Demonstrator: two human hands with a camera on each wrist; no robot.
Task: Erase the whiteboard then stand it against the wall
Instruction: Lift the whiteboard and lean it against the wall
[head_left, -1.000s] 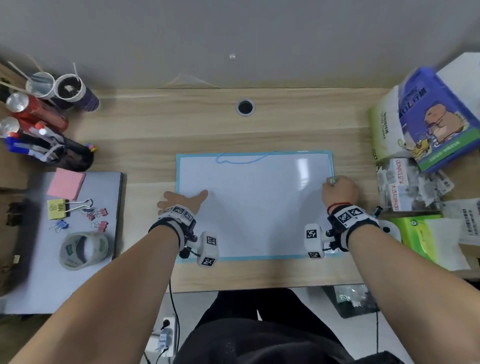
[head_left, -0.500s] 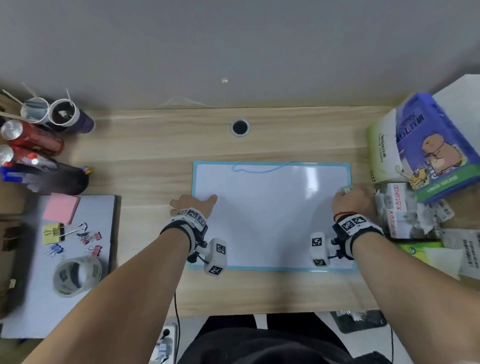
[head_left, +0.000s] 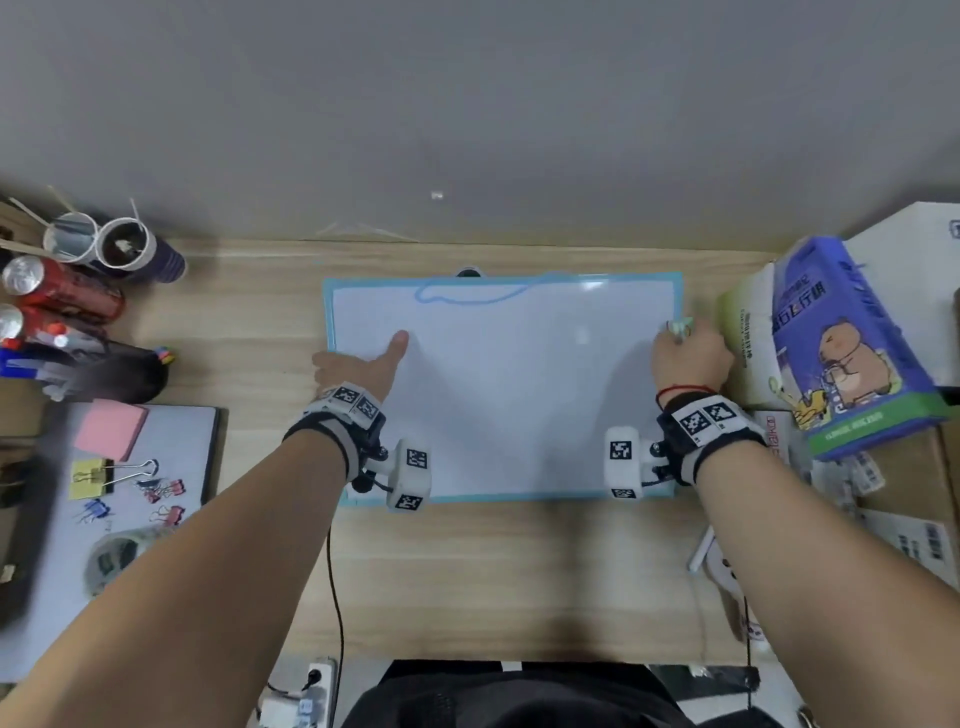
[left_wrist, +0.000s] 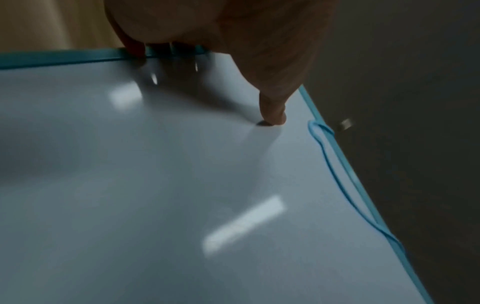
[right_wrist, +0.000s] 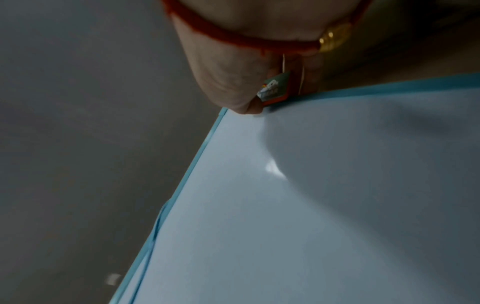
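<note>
left hand (head_left: 358, 366) grips the whiteboard (head_left: 498, 395) left edge; right hand (head_left: 688, 356) grips its right edge, pinching a small eraser (right_wrist: 274, 88).

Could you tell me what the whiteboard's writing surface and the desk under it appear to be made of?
The white, blue-framed whiteboard looks like a glossy coated panel: it mirrors bright patches of ceiling light. The core beneath cannot be told. The light brown desk looks like matte wood-grain laminate or veneer, showing printed-looking grain streaks and no glare.

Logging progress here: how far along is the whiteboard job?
Erasing looks done: the whiteboard face is blank. In hand: left hand and right hand grip its side edges, far edge tilting up. Left: standing it against the wall.
</note>
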